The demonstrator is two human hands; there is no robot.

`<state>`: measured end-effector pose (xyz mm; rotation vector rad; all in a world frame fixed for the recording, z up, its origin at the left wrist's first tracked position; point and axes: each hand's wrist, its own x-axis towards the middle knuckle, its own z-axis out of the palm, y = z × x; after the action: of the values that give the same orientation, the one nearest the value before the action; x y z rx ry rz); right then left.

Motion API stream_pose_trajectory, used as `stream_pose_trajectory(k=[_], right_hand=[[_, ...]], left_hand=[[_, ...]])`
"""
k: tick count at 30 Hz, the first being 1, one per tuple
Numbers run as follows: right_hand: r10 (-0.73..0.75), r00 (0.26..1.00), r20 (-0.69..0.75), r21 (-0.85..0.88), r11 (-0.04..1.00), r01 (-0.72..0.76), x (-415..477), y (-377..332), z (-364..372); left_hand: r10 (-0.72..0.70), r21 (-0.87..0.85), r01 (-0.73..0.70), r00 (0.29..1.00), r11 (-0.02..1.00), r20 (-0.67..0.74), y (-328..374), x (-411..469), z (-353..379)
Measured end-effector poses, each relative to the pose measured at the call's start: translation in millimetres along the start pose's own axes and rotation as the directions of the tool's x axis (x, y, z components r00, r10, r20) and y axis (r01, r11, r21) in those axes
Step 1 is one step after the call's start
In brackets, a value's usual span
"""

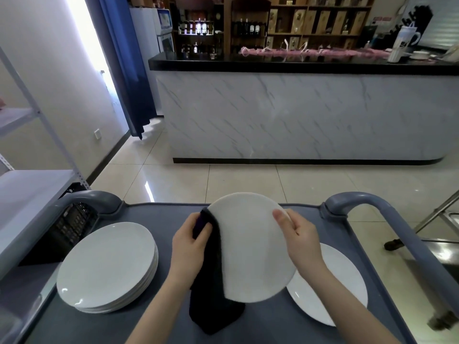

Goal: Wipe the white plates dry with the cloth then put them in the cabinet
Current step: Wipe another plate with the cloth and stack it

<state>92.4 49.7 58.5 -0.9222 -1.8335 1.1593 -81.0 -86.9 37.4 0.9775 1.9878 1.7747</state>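
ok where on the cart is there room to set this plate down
Bare cart top: the near left corner below the plate stack, and the far edge between the handles. The single plate fills the right; cloth, left hand and right hand crowd the middle.

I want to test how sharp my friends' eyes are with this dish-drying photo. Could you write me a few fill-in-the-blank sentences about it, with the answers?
1. The left hand grips a ____ cloth against the lifted plate.
2. The right hand holds that plate's opposite rim, with its ____ lying on the plate's face.
3. The stack of plates stands on the ____ side of the cart.

Missing words: black; thumb; left.
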Motion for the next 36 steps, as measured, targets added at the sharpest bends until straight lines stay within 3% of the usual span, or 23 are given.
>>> stream_pose_trajectory(k=[2,4,7,10,12,17,21,24,28,31,33,36], right_hand=[[-0.057,0.985,0.161,-0.09,0.993,0.072,7.6,-6.9,-7.1],[-0.081,0.973,0.215,-0.129,0.985,0.11,12.1,-12.2,-9.4],[-0.072,0.993,0.095,-0.075,0.994,0.079,9.0,-10.6,-5.2],[0.124,0.985,-0.123,0.143,0.984,-0.107,-0.7,-1.8,5.9],[0.178,0.975,-0.134,0.174,0.973,-0.154,-5.2,4.8,10.2],[0.01,0.998,0.065,-0.089,0.996,-0.005,1.3,3.1,-4.3],[-0.052,0.938,0.343,-0.295,0.942,0.16,17.6,-11.9,-1.6],[-0.109,0.905,0.411,-0.238,0.946,0.222,25.0,-15.4,6.7],[-0.114,0.965,0.234,-0.108,0.984,0.142,19.1,-5.0,10.5],[0.094,0.995,-0.02,0.062,0.994,-0.093,11.4,6.1,14.9],[0.268,0.952,-0.149,0.206,0.95,-0.235,7.9,11.6,21.8],[0.427,0.859,-0.282,0.338,0.883,-0.327,0.9,16.0,35.0]], left_hand=[[0.043,0.084,-0.055,0.99,0.995,0.134,2.8,4.1,1.2],[0.03,0.102,-0.051,0.98,0.993,0.198,1.1,4.9,5.2],[-0.024,0.025,0.022,0.995,0.999,0.098,-5.6,4.2,9.0],[-0.131,-0.061,0.129,0.99,0.99,-0.043,-13.4,-0.7,12.3],[-0.161,-0.08,0.155,0.983,0.985,-0.086,-17.0,-4.3,11.2],[-0.042,-0.004,0.042,0.998,0.999,-0.047,-9.2,-0.9,-2.1],[0.063,0.143,-0.089,0.983,0.986,0.172,5.1,5.4,-3.3],[0.053,0.137,-0.085,0.973,0.987,0.227,7.3,7.5,-0.9],[-0.024,0.087,0.016,0.996,0.996,0.084,-1.9,5.9,2.8],[-0.152,0.012,0.154,0.986,0.988,-0.07,-13.7,-3.9,6.3],[-0.229,-0.027,0.228,0.963,0.973,-0.141,-20.2,-15.5,12.5],[-0.289,-0.066,0.282,0.935,0.957,-0.207,-23.1,-29.4,28.2]])
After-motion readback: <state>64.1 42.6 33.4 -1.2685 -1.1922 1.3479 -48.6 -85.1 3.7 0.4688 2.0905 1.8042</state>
